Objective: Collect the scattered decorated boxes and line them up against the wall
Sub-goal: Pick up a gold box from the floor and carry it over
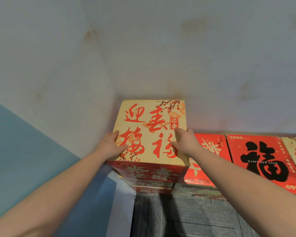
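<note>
The cream box (151, 130) sits on top of a stack of boxes (149, 175) in the corner, against the wall (178, 57). The stack looks tall, so a hard or uneven push could probably skew the top box or tip the pile. The left hand (110, 145) grips its left edge, thumb on top, fingers hidden. The right hand (184, 141) presses its right edge with fingers nearly straight. A red box (261, 161) stands lower in the row alongside.
</note>
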Motion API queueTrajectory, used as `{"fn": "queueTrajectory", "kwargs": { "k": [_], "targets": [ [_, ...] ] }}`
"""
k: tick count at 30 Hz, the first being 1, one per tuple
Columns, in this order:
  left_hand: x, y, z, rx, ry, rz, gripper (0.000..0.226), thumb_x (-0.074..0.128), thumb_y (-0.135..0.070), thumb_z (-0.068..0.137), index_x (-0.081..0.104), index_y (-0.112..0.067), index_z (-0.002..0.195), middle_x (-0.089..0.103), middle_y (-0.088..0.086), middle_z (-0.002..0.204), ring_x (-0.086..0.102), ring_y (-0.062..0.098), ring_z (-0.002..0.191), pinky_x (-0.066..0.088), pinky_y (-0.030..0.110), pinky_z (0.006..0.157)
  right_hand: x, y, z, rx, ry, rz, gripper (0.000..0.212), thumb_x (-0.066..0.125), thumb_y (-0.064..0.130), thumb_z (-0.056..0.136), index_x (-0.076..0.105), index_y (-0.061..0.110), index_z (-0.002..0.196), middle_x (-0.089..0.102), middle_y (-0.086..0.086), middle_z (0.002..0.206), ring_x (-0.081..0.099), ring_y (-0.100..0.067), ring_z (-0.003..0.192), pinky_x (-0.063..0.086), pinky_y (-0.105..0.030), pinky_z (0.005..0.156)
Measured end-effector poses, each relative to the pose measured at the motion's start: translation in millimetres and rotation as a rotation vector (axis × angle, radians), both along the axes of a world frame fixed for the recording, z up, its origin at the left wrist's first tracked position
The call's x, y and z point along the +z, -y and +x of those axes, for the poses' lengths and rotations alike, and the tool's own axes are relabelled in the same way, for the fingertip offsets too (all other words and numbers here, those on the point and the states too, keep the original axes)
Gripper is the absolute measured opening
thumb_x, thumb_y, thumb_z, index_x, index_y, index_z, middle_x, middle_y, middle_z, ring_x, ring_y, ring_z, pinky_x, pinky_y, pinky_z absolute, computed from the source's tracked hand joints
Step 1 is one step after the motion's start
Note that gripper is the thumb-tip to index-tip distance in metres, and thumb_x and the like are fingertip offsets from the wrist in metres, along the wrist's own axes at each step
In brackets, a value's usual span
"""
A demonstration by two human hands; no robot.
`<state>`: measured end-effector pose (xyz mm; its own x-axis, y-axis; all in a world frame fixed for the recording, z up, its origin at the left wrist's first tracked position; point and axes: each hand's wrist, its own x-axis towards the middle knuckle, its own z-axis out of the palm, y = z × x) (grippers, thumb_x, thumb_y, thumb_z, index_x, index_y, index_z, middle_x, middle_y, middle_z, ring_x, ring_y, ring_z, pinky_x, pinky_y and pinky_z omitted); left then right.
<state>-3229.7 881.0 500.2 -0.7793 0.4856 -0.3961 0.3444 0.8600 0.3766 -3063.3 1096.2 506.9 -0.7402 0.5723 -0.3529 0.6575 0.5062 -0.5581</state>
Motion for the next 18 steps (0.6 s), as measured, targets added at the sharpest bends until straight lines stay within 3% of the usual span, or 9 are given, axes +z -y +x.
{"fn": "queueTrajectory", "kwargs": {
  "k": [7, 12, 18],
  "targets": [
    [4, 4, 1, -0.011, -0.063, -0.065, 0.072, 0.056, -0.05, 0.089, 0.028, -0.019, 0.147, 0.035, 0.008, 0.143, 0.045, 0.025, 0.127, 0.042, 0.038, 0.101, -4, 9, -13, 0.014, 0.011, 0.014, 0.043, 0.061, 0.031, 0.093, 0.045, 0.018, 0.131, 0.043, -0.011, 0.138, 0.053, -0.028, 0.118, 0.046, -0.036, 0.099],
    [8, 2, 4, -0.149, -0.228, -0.157, 0.067, 0.049, -0.054, 0.09, 0.033, -0.021, 0.146, 0.035, 0.007, 0.146, 0.042, 0.025, 0.129, 0.04, 0.039, 0.104, -7, 12, -20, 0.02, -0.004, 0.015, 0.039, 0.062, 0.031, 0.093, 0.048, 0.017, 0.126, 0.044, -0.01, 0.135, 0.054, -0.026, 0.115, 0.047, -0.034, 0.096],
    [12, -2, 8, -0.2, -0.168, -0.198, 0.077, 0.051, -0.059, 0.087, 0.023, -0.024, 0.15, 0.028, 0.005, 0.153, 0.036, 0.026, 0.135, 0.038, 0.042, 0.108, -10, 16, -23, 0.026, -0.019, -0.005, 0.038, 0.06, 0.027, 0.094, 0.046, 0.016, 0.127, 0.041, -0.011, 0.137, 0.053, -0.027, 0.118, 0.046, -0.036, 0.099]
  ]
}}
